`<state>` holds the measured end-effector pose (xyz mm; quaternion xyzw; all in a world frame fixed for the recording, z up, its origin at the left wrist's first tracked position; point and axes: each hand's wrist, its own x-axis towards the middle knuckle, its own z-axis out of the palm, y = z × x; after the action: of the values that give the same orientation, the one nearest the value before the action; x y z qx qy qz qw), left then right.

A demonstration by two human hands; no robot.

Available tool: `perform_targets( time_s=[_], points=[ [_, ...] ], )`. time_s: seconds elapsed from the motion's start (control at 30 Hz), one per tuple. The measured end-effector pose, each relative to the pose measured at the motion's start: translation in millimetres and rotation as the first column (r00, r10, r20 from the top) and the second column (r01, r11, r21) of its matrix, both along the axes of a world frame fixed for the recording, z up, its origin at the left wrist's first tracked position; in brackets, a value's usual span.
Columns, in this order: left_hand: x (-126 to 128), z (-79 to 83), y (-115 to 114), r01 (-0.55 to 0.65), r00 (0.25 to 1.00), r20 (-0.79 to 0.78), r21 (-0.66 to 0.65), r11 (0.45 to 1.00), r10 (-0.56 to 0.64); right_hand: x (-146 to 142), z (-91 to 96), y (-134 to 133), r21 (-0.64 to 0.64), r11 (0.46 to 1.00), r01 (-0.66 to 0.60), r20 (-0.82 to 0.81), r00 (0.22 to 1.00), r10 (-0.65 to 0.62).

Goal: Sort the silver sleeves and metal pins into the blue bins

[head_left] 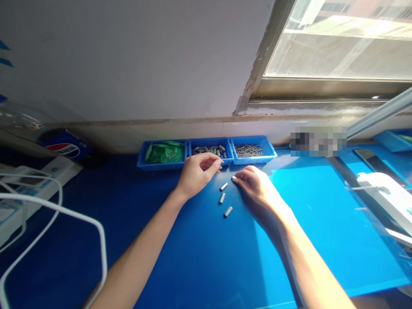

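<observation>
My right hand pinches a small silver metal cylinder between thumb and fingertips, just above the blue table. Opposite it, my left hand has its thumb and fingers drawn together in front of the middle bin; whatever is between them is hidden. Below and between the hands lie three loose metal cylinders: an upper one, a middle one and a lower one. More pieces of this kind fill the middle blue bin, which my left hand partly covers.
Beside the middle bin stand a left blue bin with green packets and a right blue bin with thin metal pins or screws. White cables and a Pepsi bottle are at left. A white power strip and dark phone-like slab lie right.
</observation>
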<state>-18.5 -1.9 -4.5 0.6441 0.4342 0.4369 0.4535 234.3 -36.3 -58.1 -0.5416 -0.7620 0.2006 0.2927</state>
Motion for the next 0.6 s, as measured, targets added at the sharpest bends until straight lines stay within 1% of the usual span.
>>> perform_targets(
  time_s=[0.07, 0.1, 0.17, 0.23, 0.27, 0.33, 0.4, 0.47, 0.6],
  points=[
    [1, -0.3, 0, 0.025, 1.0, -0.018, -0.007, 1.0, -0.025, -3, -0.3, 1, 0.022, 0.997, 0.069, -0.066, 0.996, -0.067],
    [1, -0.4, 0, 0.037, 0.999, -0.023, -0.013, 0.999, -0.037, -5, 0.8, 1, 0.008, 0.994, 0.113, -0.122, 0.986, -0.111],
    [1, -1.1, 0, 0.059, 0.998, -0.034, -0.018, 0.998, -0.06, -10, 5.5, 0, -0.08, 0.979, 0.189, -0.272, 0.941, -0.204],
    [0, -2.2, 0, 0.081, 0.995, -0.053, -0.02, 0.996, -0.082, -15, 11.8, -2, -0.197, 0.955, 0.221, -0.435, 0.854, -0.287],
    [0, -2.7, 1, 0.091, 0.994, -0.064, -0.019, 0.996, -0.092, -17, 14.7, -2, -0.244, 0.946, 0.215, -0.503, 0.805, -0.313],
    [1, -3.4, 1, 0.11, 0.99, -0.085, -0.016, 0.994, -0.111, -21, 18.5, -3, -0.3, 0.939, 0.168, -0.601, 0.731, -0.323],
    [1, -2.9, 0, 0.127, 0.987, -0.093, -0.017, 0.992, -0.128, -24, 19.7, -3, -0.317, 0.942, 0.107, -0.66, 0.688, -0.301],
    [3, -1.7, -2, 0.142, 0.985, -0.094, -0.03, 0.989, -0.144, -28, 19.9, -4, -0.315, 0.947, 0.063, -0.69, 0.67, -0.274],
    [7, -0.8, -6, 0.192, 0.979, -0.052, -0.08, 0.978, -0.197, -37, 23.0, -8, -0.298, 0.955, -0.005, -0.695, 0.686, -0.214]
  ],
)
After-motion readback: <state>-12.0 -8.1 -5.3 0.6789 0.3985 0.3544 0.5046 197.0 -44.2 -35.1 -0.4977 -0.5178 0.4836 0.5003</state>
